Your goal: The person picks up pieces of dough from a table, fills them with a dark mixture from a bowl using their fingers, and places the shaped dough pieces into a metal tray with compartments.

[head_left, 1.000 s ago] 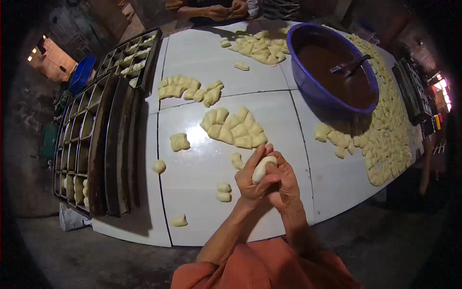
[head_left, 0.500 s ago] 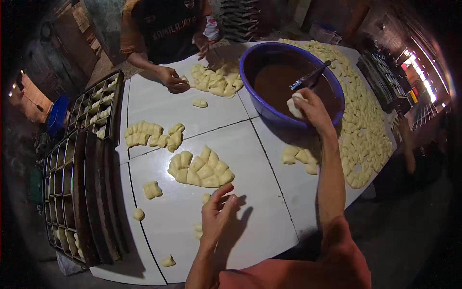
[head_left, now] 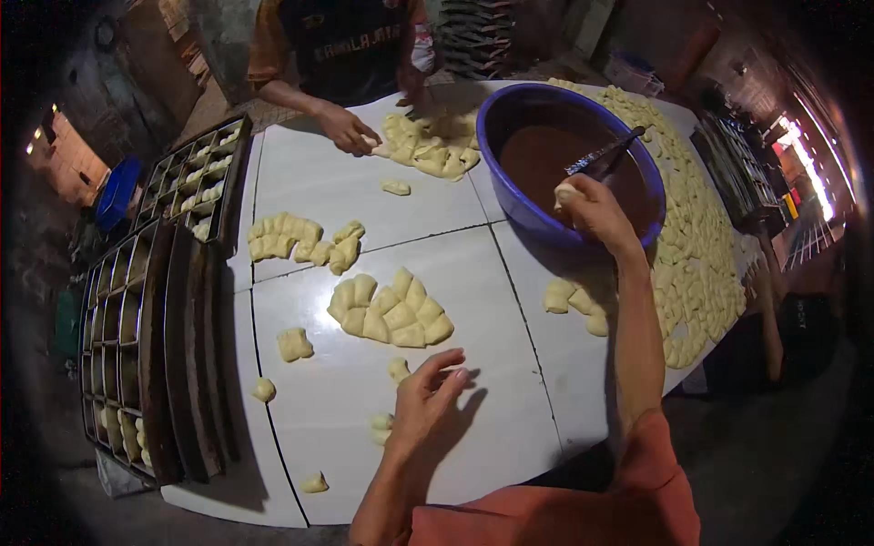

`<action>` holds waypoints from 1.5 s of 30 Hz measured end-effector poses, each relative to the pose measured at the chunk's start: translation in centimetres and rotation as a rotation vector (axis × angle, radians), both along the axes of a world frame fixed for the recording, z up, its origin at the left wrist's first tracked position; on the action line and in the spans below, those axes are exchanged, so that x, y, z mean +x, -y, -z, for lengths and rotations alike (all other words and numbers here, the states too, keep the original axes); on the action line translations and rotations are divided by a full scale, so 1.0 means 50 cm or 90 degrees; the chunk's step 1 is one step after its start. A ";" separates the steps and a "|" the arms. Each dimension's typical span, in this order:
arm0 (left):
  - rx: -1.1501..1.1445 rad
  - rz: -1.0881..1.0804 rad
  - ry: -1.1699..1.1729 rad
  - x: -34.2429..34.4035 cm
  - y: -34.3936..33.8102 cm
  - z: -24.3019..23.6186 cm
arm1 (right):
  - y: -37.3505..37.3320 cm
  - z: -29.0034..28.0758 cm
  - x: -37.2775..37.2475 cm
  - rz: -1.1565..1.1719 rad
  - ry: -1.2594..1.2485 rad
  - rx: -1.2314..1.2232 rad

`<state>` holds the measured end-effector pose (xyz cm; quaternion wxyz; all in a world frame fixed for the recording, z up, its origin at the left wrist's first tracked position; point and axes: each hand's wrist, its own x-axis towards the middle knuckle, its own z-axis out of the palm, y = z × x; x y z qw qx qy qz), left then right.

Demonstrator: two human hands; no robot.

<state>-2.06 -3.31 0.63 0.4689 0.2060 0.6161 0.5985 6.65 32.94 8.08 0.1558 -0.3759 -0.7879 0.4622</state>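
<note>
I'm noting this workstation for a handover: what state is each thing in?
Left hand: open, holding nothing
Right hand: closed on a dough piece
Purple tub: upright, part-filled with brown paste
Dark-handled tool: tilted in the tub
Central dough patch: divided, pieces clustered together
Near tray: dough in some compartments
Far tray: dough in several compartments
</note>
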 end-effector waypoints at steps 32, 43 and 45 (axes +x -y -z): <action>0.101 -0.250 0.178 -0.109 0.151 0.032 | 0.654 0.160 -0.097 -0.077 -0.218 -0.223; 0.114 -0.142 0.067 -0.124 0.203 -0.013 | 0.646 0.179 -0.073 -0.295 -0.351 0.032; 0.125 -0.137 0.083 -0.133 0.211 -0.006 | 0.671 0.175 -0.079 -0.256 -0.399 0.070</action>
